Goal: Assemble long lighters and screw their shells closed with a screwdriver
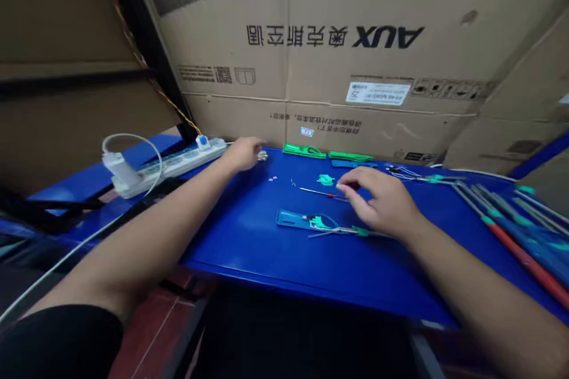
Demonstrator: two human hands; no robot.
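My left hand (pixel 243 154) is at the back of the blue table, beside a small pile of whitish pieces (pixel 262 156). Its fingers are blurred and partly turned away. On the right, my right hand (pixel 371 192) has thumb and forefinger pinched together; whatever is between them is too small to make out. A thin rod with a red section (pixel 329 195) runs toward that thumb; whether it is gripped I cannot tell. Just left of the fingertips lies a teal green piece (pixel 326 180). In front of this hand is a blue plastic holder (pixel 291 219) with wires and green clips.
Two green strips (pixel 304 151) lie along the cardboard wall (pixel 311 71). A white power strip (pixel 178 167) with plugs and cable stands at the left. Wires (pixel 404 174) and long rods with a red tube (pixel 524 257) cover the right side. Tiny white bits (pixel 272 179) lie mid-table.
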